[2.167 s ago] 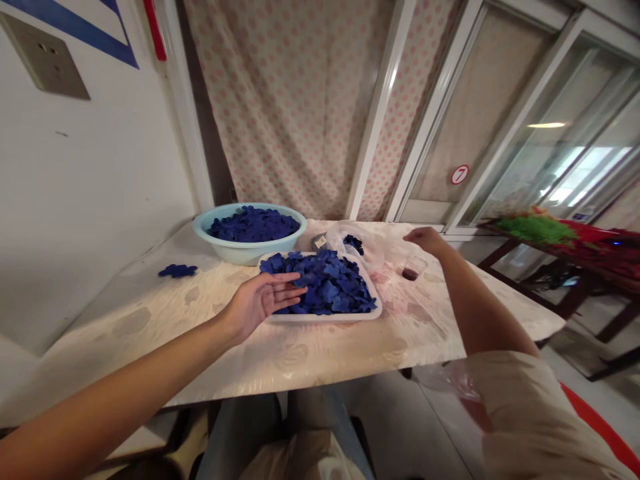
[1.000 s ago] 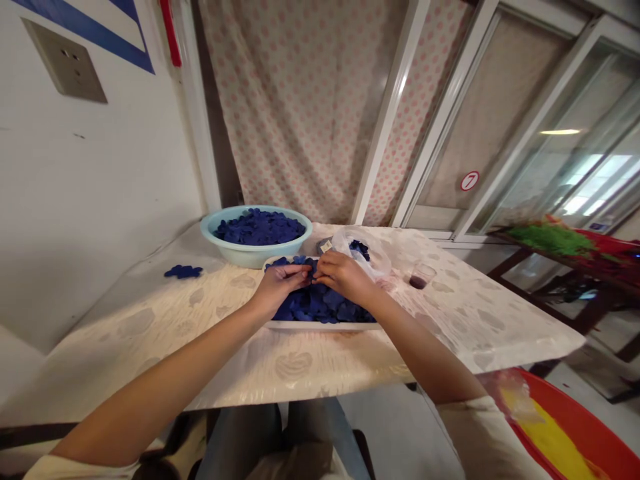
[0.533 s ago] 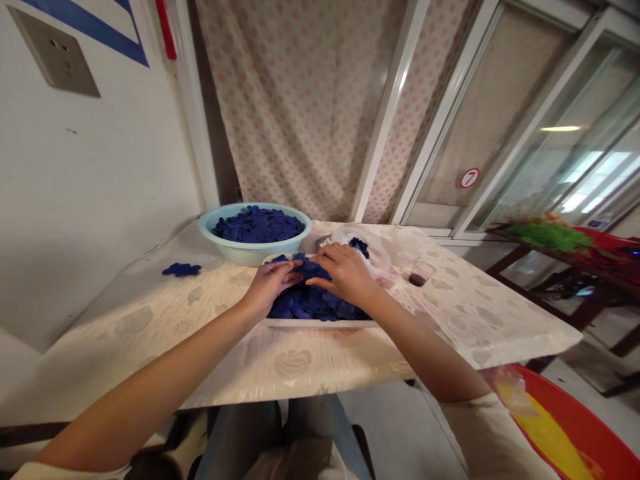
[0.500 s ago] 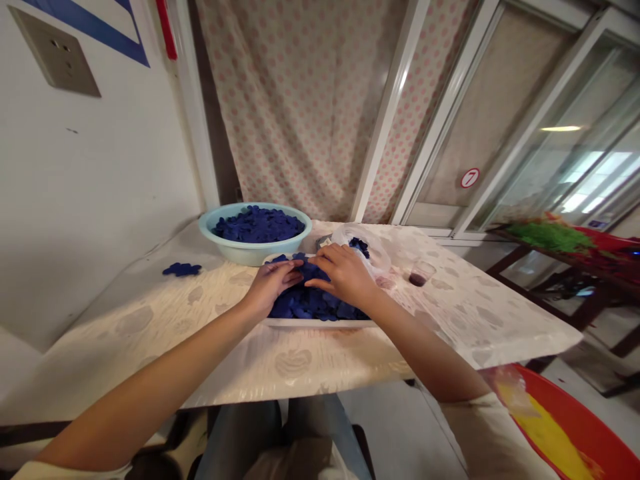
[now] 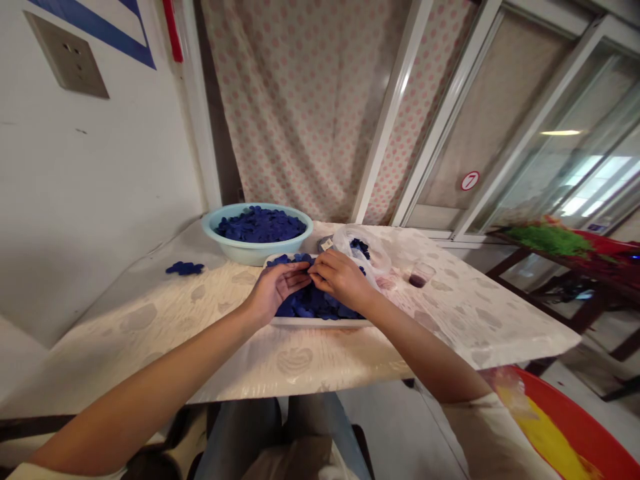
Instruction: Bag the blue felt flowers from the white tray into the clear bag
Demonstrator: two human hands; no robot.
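Observation:
A white tray [image 5: 320,323] full of dark blue petal-like pieces [image 5: 320,305] lies near the table's front edge. Over it my left hand [image 5: 279,288] is closed, its fingertips pinched together at the tray's middle. My right hand [image 5: 340,277] meets it there, thumb and fingers also pinched. Whatever the fingertips hold is too small and hidden to name. Behind the left hand stands a light blue basin [image 5: 250,252] heaped with blue pieces [image 5: 261,225]. Just behind the right hand is an open clear plastic bag [image 5: 377,257] with small dark blue pieces [image 5: 359,249] inside.
Some blue pieces [image 5: 185,268] lie on the patterned tablecloth [image 5: 295,361] at the left. A small clear cup [image 5: 421,274] with dark liquid stands right of the bag. A red tub [image 5: 575,420] with yellow material is at the lower right, below the table.
My right hand has come down and its fingers have closed, meeting the left fingertips. The left fingers have drawn together and shifted slightly right.

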